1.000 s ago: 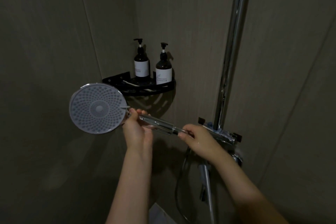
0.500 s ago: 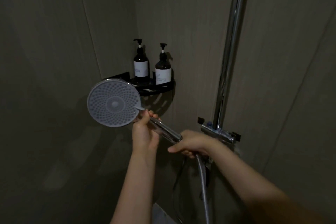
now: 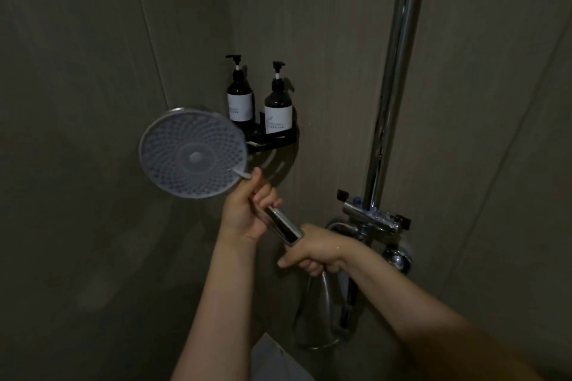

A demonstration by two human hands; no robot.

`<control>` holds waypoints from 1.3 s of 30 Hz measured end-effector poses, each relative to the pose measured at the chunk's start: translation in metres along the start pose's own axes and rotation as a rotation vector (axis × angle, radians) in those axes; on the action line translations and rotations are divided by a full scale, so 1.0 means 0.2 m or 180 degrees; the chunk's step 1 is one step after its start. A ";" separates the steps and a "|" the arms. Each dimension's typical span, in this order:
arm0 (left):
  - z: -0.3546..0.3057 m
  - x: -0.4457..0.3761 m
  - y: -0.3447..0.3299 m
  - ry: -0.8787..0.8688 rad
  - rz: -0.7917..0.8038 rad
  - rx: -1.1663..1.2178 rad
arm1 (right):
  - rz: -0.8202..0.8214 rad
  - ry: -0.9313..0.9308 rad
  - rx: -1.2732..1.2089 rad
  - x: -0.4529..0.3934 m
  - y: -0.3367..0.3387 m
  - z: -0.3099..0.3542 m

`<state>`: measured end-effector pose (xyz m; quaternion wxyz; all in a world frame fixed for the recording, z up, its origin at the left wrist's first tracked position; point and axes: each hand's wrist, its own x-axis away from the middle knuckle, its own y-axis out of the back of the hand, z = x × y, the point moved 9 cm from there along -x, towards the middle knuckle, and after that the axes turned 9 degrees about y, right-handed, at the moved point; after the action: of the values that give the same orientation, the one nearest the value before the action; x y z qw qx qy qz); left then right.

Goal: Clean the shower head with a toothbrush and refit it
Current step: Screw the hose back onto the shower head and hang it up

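Clearly top-heavy, the shower head sits left of the shelf, its smooth chrome handle gripped by the left hand; right hand curls round the hose joint. Likely slippery; hold mid-handle.

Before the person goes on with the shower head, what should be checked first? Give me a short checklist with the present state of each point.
1. Left hand grips the handle just below the shower head: ok.
2. Right hand holds the handle's lower end, where the hose comes out: ok.
3. Nozzle face turned toward the person, ready for brushing: ok.
4. Toothbrush at hand: not ok, none is clearly visible; neither hand holds one.
5. Hose joint loosened or tight: cannot tell, the right hand's fingers cover it.
6. Bottles on the corner shelf upright and apart from the head: ok, though close behind it.
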<state>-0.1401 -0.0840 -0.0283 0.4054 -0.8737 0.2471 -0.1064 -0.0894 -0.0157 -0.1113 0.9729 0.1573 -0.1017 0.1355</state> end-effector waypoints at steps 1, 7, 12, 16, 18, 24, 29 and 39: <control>0.00 0.00 0.01 -0.0044 -0.0253 -0.0032 | -0.0110 0.0051 0.0070 -0.01 0.03 0.01; -0.02 0.09 0.15 -0.0866 -0.1858 0.0469 | -0.2437 0.0797 0.2409 0.12 0.19 0.24; 0.01 0.00 0.08 -0.0372 -0.1056 0.0118 | -0.2452 0.0581 0.2097 0.12 0.19 0.16; -0.01 -0.04 -0.04 0.0095 0.0635 -0.0275 | -0.1690 0.0406 0.0914 0.05 0.09 0.06; 0.00 -0.02 -0.11 0.0219 0.1108 -0.0586 | -0.1435 0.0290 0.0608 0.01 0.05 0.01; 0.05 -0.02 -0.05 0.0028 -0.0178 -0.0614 | -0.1456 0.0560 0.0646 0.01 0.10 -0.01; 0.10 -0.04 0.05 0.0120 -0.0224 -0.0184 | -0.1749 0.0707 0.1049 0.06 0.12 -0.01; 0.10 -0.01 0.06 -0.0004 -0.0791 -0.1495 | -0.0997 0.0688 0.0213 -0.01 0.06 -0.12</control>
<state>-0.1383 -0.0767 -0.0493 0.1755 -0.9675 0.1556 -0.0945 -0.0915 0.0031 -0.1298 0.9816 0.1880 0.0337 0.0018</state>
